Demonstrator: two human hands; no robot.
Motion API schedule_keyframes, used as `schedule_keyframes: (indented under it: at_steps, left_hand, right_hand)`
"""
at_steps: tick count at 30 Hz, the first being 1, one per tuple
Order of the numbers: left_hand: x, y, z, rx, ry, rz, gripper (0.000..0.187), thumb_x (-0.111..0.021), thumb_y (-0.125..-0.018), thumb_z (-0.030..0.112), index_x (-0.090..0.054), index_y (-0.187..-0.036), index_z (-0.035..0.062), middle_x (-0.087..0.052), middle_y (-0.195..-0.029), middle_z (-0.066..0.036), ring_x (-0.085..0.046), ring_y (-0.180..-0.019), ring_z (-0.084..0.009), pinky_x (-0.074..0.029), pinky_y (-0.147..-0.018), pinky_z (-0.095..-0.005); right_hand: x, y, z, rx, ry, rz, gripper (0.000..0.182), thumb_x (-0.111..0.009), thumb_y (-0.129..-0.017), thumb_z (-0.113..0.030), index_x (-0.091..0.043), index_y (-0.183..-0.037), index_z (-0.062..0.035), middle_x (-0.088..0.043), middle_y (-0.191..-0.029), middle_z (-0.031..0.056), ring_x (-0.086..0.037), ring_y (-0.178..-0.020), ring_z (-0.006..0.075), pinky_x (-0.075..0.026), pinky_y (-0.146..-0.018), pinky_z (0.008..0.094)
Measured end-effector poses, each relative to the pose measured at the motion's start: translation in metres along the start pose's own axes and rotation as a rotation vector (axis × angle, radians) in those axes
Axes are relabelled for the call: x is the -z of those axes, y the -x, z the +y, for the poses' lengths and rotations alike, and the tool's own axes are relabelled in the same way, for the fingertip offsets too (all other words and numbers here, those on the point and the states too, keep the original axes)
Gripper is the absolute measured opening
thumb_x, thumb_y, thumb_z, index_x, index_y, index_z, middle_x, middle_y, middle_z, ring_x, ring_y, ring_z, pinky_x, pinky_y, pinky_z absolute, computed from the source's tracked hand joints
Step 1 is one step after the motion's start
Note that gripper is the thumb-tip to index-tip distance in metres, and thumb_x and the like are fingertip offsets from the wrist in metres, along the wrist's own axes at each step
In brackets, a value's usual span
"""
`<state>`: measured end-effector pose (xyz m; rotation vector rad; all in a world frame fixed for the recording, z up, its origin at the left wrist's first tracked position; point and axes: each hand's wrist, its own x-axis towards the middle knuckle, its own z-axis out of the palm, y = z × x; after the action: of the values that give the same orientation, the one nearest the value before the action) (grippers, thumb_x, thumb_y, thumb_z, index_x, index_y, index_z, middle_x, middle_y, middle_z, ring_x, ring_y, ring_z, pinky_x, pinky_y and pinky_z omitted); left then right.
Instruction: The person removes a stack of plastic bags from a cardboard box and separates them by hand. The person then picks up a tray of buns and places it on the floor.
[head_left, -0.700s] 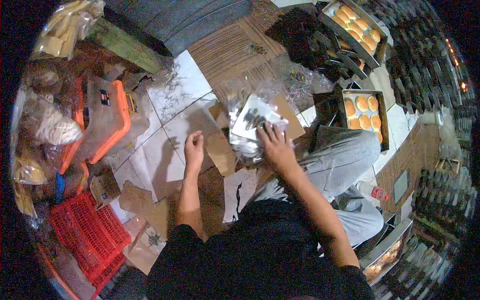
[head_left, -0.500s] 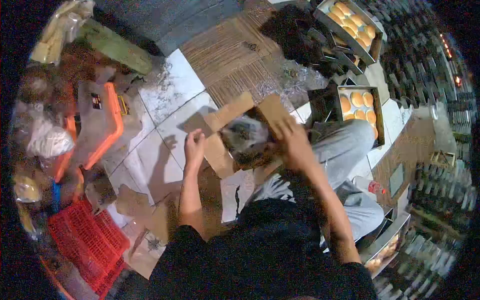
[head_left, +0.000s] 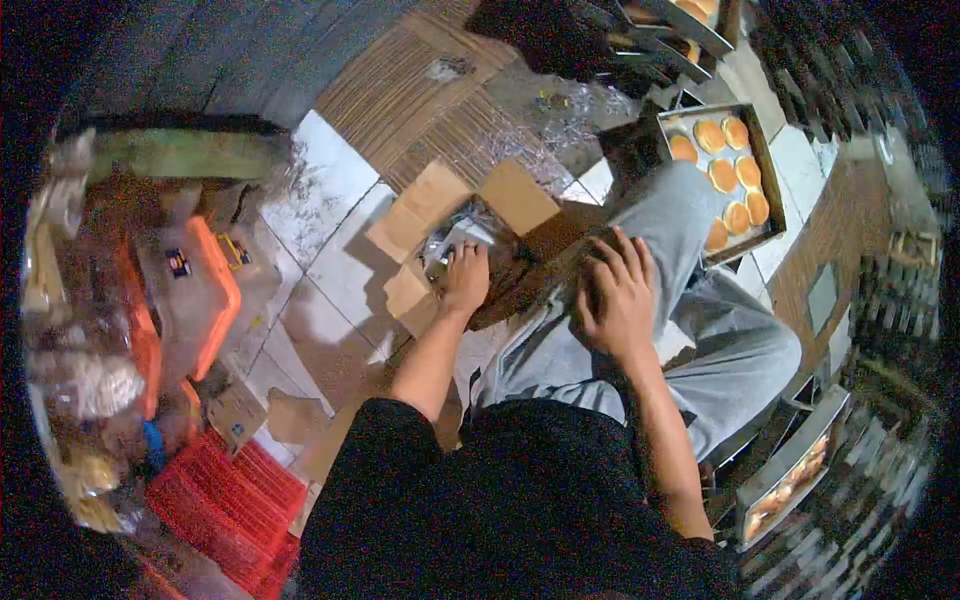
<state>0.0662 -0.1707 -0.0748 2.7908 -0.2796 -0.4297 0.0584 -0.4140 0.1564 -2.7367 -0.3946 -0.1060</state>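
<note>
An open cardboard box with raised flaps sits on the floor in front of me. Crumpled clear plastic lies inside it; its contents are too blurred to name. My left hand reaches into the box opening, its fingers curled on the plastic. My right hand hovers or rests over the grey trouser leg, to the right of the box. Its fingers are spread, with nothing in them.
A metal tray of round buns lies beyond my knee, with more trays at the upper right. Another tray stands at the lower right. To the left are a red plastic crate, orange-rimmed containers and cardboard pieces.
My left hand has moved from beside the box into its opening. My right hand has left the box flap and drawn back over the leg. The view has shifted.
</note>
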Motion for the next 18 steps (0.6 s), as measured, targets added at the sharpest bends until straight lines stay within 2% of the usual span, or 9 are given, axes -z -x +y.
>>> schedule_keyframes:
  at_steps: [1, 2, 4, 5, 6, 9, 12, 17, 18]
  left_hand:
    - [0.009, -0.007, 0.005, -0.143, -0.186, 0.023, 0.027, -0.052, -0.090, 0.009, -0.062, -0.115, 0.0051, -0.060, -0.124, -0.014, -0.049, -0.124, -0.0324, -0.038, -0.104, -0.0456]
    - [0.007, -0.014, 0.002, -0.155, -0.196, 0.011, 0.027, -0.052, -0.090, 0.009, -0.062, -0.115, 0.0051, -0.060, -0.124, -0.014, -0.049, -0.124, -0.0324, -0.038, -0.104, -0.0456]
    - [-0.007, -0.030, -0.009, -0.440, -0.541, 0.082, 0.028, -0.052, -0.091, 0.013, -0.063, -0.117, 0.0087, -0.061, -0.121, -0.010, -0.050, -0.122, -0.0291, -0.034, -0.107, -0.0465]
    - [-0.015, -0.038, -0.017, -0.521, -0.679, 0.064, 0.029, -0.053, -0.092, 0.015, -0.063, -0.118, 0.0114, -0.063, -0.117, -0.006, -0.050, -0.121, -0.0267, -0.031, -0.109, -0.0480]
    - [-0.017, -0.046, -0.021, -0.527, -0.682, 0.052, 0.029, -0.053, -0.092, 0.015, -0.063, -0.118, 0.0114, -0.063, -0.117, -0.006, -0.050, -0.121, -0.0267, -0.031, -0.109, -0.0480]
    - [-0.011, -0.063, -0.022, -0.495, -0.596, -0.220, 0.027, -0.050, -0.094, 0.017, -0.063, -0.118, 0.0117, -0.064, -0.114, -0.006, -0.051, -0.121, -0.0245, -0.029, -0.111, -0.0491]
    - [0.008, -0.067, -0.012, -0.447, -0.584, -0.326, 0.027, -0.050, -0.094, 0.016, -0.063, -0.118, 0.0114, -0.065, -0.113, -0.007, -0.052, -0.120, -0.0246, -0.029, -0.111, -0.0506]
    - [-0.026, -0.065, -0.025, -0.471, -0.665, -0.278, 0.028, -0.051, -0.093, 0.015, -0.065, -0.117, 0.0118, -0.065, -0.113, -0.007, -0.055, -0.118, -0.0241, -0.028, -0.110, -0.0496]
    - [-0.026, -0.062, -0.022, -0.448, -0.760, -0.370, 0.028, -0.051, -0.093, 0.016, -0.066, -0.116, 0.0117, -0.065, -0.114, -0.007, -0.056, -0.117, -0.0224, -0.027, -0.110, -0.0486]
  right_hand:
    - [0.006, -0.003, -0.003, -0.010, -0.013, -0.039, 0.037, -0.069, -0.073, -0.021, -0.062, -0.103, 0.0000, -0.058, -0.129, 0.0162, -0.040, -0.137, 0.0371, -0.024, -0.118, 0.0542]
    - [0.004, -0.004, -0.001, -0.028, -0.022, -0.036, 0.037, -0.069, -0.073, -0.021, -0.062, -0.103, 0.0000, -0.058, -0.129, 0.0162, -0.040, -0.137, 0.0371, -0.024, -0.118, 0.0542]
    - [-0.001, -0.007, 0.001, 0.011, -0.037, -0.041, 0.036, -0.069, -0.072, -0.021, -0.063, -0.100, 0.0001, -0.058, -0.129, 0.0161, -0.041, -0.137, 0.0365, -0.024, -0.118, 0.0534]
    - [0.003, -0.010, 0.000, -0.010, -0.072, -0.054, 0.033, -0.069, -0.073, -0.021, -0.063, -0.098, -0.0003, -0.058, -0.129, 0.0155, -0.041, -0.137, 0.0360, -0.025, -0.118, 0.0531]
    - [0.003, -0.012, 0.000, -0.020, -0.080, -0.057, 0.033, -0.069, -0.073, -0.021, -0.063, -0.098, -0.0003, -0.058, -0.129, 0.0155, -0.041, -0.137, 0.0360, -0.025, -0.118, 0.0531]
    - [0.006, -0.016, 0.005, -0.011, -0.106, -0.095, 0.033, -0.070, -0.073, -0.021, -0.064, -0.099, -0.0010, -0.060, -0.127, 0.0152, -0.042, -0.136, 0.0355, -0.026, -0.117, 0.0530]
    - [0.001, -0.019, 0.011, -0.016, -0.138, -0.079, 0.032, -0.070, -0.074, -0.021, -0.065, -0.098, -0.0009, -0.060, -0.126, 0.0154, -0.043, -0.135, 0.0357, -0.027, -0.117, 0.0530]
    - [-0.002, -0.031, 0.017, 0.009, -0.175, -0.101, 0.028, -0.068, -0.075, -0.020, -0.064, -0.096, -0.0014, -0.061, -0.125, 0.0151, -0.043, -0.135, 0.0355, -0.027, -0.117, 0.0530]
    - [-0.001, -0.032, 0.017, 0.014, -0.201, -0.127, 0.026, -0.067, -0.075, -0.018, -0.064, -0.096, -0.0019, -0.061, -0.125, 0.0141, -0.043, -0.136, 0.0348, -0.027, -0.117, 0.0529]
